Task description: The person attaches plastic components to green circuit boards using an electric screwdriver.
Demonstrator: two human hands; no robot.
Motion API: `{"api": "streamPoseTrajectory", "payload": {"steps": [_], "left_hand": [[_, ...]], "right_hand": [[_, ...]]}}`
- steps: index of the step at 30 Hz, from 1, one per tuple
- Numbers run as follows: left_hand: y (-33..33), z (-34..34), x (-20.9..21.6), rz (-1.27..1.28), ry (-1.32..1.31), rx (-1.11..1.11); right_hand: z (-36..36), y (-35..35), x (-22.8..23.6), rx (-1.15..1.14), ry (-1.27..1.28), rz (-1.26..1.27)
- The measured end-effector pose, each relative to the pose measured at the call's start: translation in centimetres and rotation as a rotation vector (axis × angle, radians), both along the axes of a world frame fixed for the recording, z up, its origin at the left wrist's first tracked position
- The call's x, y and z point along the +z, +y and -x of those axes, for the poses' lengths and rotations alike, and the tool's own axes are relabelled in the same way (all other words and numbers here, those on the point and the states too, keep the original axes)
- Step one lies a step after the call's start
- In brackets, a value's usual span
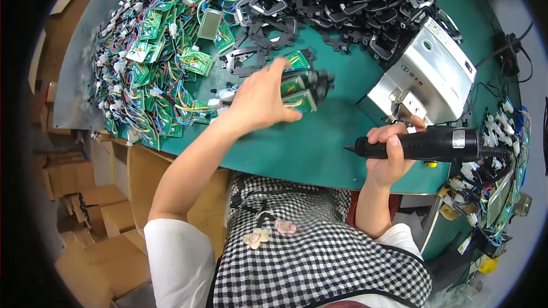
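My left hand (pixel 257 97) reaches over the table's middle with its thumb and fingers around a green circuit board (pixel 299 101) with black frame parts. The board and frame are smeared by motion, so how they join cannot be made out. My right hand (pixel 392 151) is wrapped round a black electric screwdriver (pixel 431 145), its tip pointing left above the table. Beyond the screwdriver stands a silver box-shaped screw feeder (pixel 436 74). Another green board (pixel 297 60) lies just past my left hand, beside a black frame piece.
A large heap of wired green circuit boards (pixel 171 51) covers the table's left. Black plastic frames (pixel 354 5) are piled at the back. White connectors and wires (pixel 502 148) crowd the right side. Cardboard boxes (pixel 105 256) stand on the floor at left. The green tabletop (pixel 274 154) ends before me.
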State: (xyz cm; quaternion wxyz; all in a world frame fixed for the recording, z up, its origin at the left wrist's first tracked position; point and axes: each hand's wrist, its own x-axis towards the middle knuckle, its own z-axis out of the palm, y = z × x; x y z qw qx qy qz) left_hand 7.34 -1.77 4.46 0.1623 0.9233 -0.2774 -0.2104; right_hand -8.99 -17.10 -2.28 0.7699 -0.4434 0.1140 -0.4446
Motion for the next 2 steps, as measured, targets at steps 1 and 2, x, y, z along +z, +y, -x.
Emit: {"api": "streamPoseTrajectory", "payload": {"steps": [1,2], "left_hand": [[-0.08,-1.05,-0.91,0.152,-0.090,-0.019],[-0.06,-0.98,-1.00,0.153,-0.083,-0.012]], "right_hand": [[0.00,-0.01,-0.13,0.011,-0.012,-0.003],[0.04,-0.05,-0.23,0.023,-0.025,0.004]]}}
